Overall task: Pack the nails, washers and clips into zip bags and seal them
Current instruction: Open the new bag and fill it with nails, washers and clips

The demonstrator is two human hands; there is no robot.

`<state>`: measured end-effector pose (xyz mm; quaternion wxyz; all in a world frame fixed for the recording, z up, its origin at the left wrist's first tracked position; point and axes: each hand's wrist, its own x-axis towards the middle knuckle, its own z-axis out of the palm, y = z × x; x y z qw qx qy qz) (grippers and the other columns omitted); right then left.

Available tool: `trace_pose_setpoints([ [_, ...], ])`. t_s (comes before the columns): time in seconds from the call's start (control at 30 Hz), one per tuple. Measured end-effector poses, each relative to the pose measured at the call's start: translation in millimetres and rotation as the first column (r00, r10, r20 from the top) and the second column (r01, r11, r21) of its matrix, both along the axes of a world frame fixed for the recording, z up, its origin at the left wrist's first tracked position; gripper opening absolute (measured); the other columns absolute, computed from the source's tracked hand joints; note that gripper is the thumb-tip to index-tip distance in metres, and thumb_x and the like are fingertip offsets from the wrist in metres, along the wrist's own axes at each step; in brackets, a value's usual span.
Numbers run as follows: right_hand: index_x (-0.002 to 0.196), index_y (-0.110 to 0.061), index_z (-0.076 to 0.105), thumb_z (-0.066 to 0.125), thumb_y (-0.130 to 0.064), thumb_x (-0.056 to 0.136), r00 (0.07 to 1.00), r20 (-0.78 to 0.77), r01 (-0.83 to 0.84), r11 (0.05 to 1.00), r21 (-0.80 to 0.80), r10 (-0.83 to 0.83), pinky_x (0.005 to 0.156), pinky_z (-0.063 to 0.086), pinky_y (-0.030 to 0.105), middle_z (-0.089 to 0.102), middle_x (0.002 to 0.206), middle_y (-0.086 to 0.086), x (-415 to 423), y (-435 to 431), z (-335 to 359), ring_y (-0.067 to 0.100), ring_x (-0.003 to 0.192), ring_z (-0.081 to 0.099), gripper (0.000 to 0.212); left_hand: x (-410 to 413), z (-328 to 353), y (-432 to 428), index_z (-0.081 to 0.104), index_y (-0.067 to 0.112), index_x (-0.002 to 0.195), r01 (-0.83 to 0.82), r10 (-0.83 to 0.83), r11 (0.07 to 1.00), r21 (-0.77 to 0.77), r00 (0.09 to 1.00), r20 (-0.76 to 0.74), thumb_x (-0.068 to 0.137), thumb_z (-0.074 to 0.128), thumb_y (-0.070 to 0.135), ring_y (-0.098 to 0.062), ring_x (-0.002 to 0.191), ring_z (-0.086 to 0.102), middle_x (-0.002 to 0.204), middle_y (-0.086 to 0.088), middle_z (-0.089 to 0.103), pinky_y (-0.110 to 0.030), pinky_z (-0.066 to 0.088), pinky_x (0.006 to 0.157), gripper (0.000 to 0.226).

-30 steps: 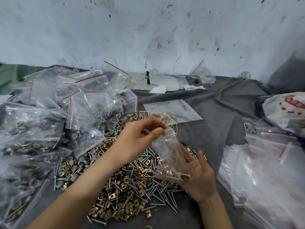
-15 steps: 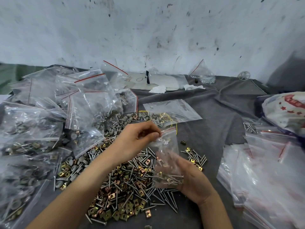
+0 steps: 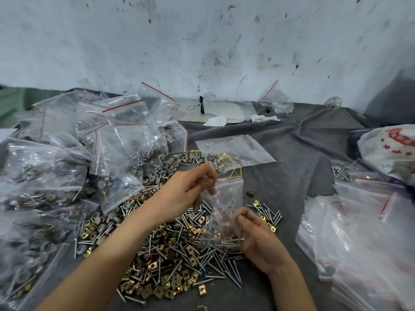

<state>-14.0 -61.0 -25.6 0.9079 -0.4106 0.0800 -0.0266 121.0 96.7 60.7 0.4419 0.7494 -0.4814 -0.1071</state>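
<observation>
The zip bag now hangs nearly upright just right of the frame's centre, its red zip strip stretched level across the top. A second ago it slanted down toward the lower right and lay on a flat, upturned palm. The right hand has since curled its fingers round the bag's lower end, where a bundle of nails and a few brass clips have gathered. The left hand has hardly moved: it keeps pinching the bag's upper left corner, right at the strip, between thumb and fingers.

With the contents settled low and the mouth pulled taut, the filling of this bag looks done and the sealing seems to be the step in hand. Whether the strip is already pressed shut anywhere cannot be told through the blur.

The loose pile of nails and clips below the hands looks unchanged, as do the filled bags at the left and the empty bags at the right, so plenty of packing remains
</observation>
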Motion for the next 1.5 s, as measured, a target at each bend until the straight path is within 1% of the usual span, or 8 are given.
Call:
trace_pose_setpoints([
  [0.27, 0.078, -0.014, 0.071, 0.068, -0.012, 0.070, 0.969, 0.041, 0.247, 0.968, -0.047, -0.245, 0.055, 0.057, 0.036, 0.071, 0.091, 0.015, 3.3, -4.5, -0.9, 0.022, 0.060, 0.065, 0.009, -0.9, 1.6, 2.4, 0.061, 0.031, 0.087, -0.020, 0.022, 1.000, -0.013, 0.991, 0.131, 0.086, 0.062, 0.035, -0.005, 0.066, 0.060, 0.074, 0.008, 0.064, -0.018, 0.047, 0.060, 0.005],
  [0.47, 0.095, -0.002, 0.062, 0.055, -0.017, 0.082, 0.882, 0.100, 0.471, 0.871, -0.141, -0.460, 0.075, 0.057, 0.037, 0.070, 0.089, 0.016, 7.4, -5.3, -5.6, 0.030, 0.083, 0.069, 0.022, 5.9, 5.6, 10.5, 0.066, 0.014, 0.086, -0.063, 0.073, 0.997, -0.037, 0.921, 0.383, 0.088, 0.065, 0.015, -0.011, 0.074, 0.058, 0.082, 0.005, 0.059, -0.017, 0.045, 0.066, 0.003],
  [0.57, 0.088, -0.011, 0.066, 0.061, -0.008, 0.086, 0.792, 0.169, 0.571, 0.616, -0.542, -0.586, 0.076, 0.054, 0.026, 0.073, 0.084, 0.005, 6.9, -4.8, -3.3, 0.021, 0.085, 0.069, 0.007, 23.8, 12.5, 17.3, 0.067, 0.006, 0.089, -0.146, 0.116, 0.989, 0.008, 0.817, 0.565, 0.089, 0.065, 0.014, -0.012, 0.080, 0.053, 0.089, 0.003, 0.056, -0.015, 0.036, 0.072, 0.008],
  [0.67, 0.084, -0.025, 0.067, 0.065, -0.006, 0.086, 0.831, 0.206, 0.409, 0.317, -0.855, -0.517, 0.077, 0.050, 0.022, 0.070, 0.084, -0.008, 7.9, -0.4, -4.2, 0.008, 0.084, 0.064, 0.019, 47.6, 26.4, 27.3, 0.067, 0.006, 0.093, -0.226, 0.154, 0.974, 0.030, 0.747, 0.647, 0.087, 0.067, 0.013, -0.024, 0.092, 0.054, 0.098, -0.010, 0.061, -0.030, 0.040, 0.077, 0.009],
  [0.9, 0.102, -0.035, 0.066, 0.060, -0.042, 0.088, 0.955, 0.011, -0.071, -0.264, -0.962, -0.298, 0.107, 0.021, 0.031, 0.054, 0.120, -0.023, 15.5, 15.6, -5.3, 0.008, 0.131, 0.027, 0.017, 46.3, 0.5, 50.6, 0.066, 0.006, 0.085, -0.379, 0.234, 0.919, 0.106, 0.745, 0.625, 0.081, 0.072, 0.009, -0.033, 0.116, 0.052, 0.123, -0.014, 0.060, -0.035, 0.038, 0.098, 0.008],
  [1.27, 0.109, -0.026, 0.063, 0.052, -0.029, 0.095, 0.929, -0.102, -0.257, -0.421, -0.870, -0.356, 0.111, 0.017, 0.041, 0.050, 0.131, -0.009, 37.7, 31.1, 20.8, 0.018, 0.138, 0.022, 0.019, 11.9, -15.5, 63.6, 0.069, 0.005, 0.079, -0.336, 0.242, 0.941, 0.047, 0.762, 0.600, 0.077, 0.076, 0.004, -0.040, 0.127, 0.047, 0.138, -0.022, 0.049, -0.055, 0.023, 0.110, 0.007],
  [1.37, 0.103, -0.026, 0.062, 0.055, -0.032, 0.093, 0.930, 0.132, -0.005, -0.372, -0.928, -0.343, 0.096, 0.038, 0.031, 0.059, 0.111, -0.010, 35.0, 34.2, 45.6, 0.014, 0.114, 0.046, 0.014, 5.6, -12.5, 64.0, 0.069, 0.007, 0.076, -0.290, 0.185, 0.955, 0.062, 0.746, 0.640, 0.072, 0.080, 0.003, -0.041, 0.122, 0.052, 0.132, -0.026, 0.053, -0.062, 0.024, 0.106, 0.013],
  [1.5, 0.091, -0.015, 0.070, 0.070, -0.012, 0.084, 0.855, 0.478, 0.468, -0.098, -0.878, -0.202, 0.076, 0.048, 0.014, 0.063, 0.089, -0.007, 30.1, 52.5, 88.3, 0.003, 0.080, 0.057, 0.008, -6.7, -10.1, 56.8, 0.071, 0.010, 0.077, -0.248, 0.137, 0.966, 0.076, 0.735, 0.664, 0.067, 0.084, 0.005, -0.041, 0.118, 0.055, 0.129, -0.026, 0.055, -0.065, 0.023, 0.102, 0.018],
])
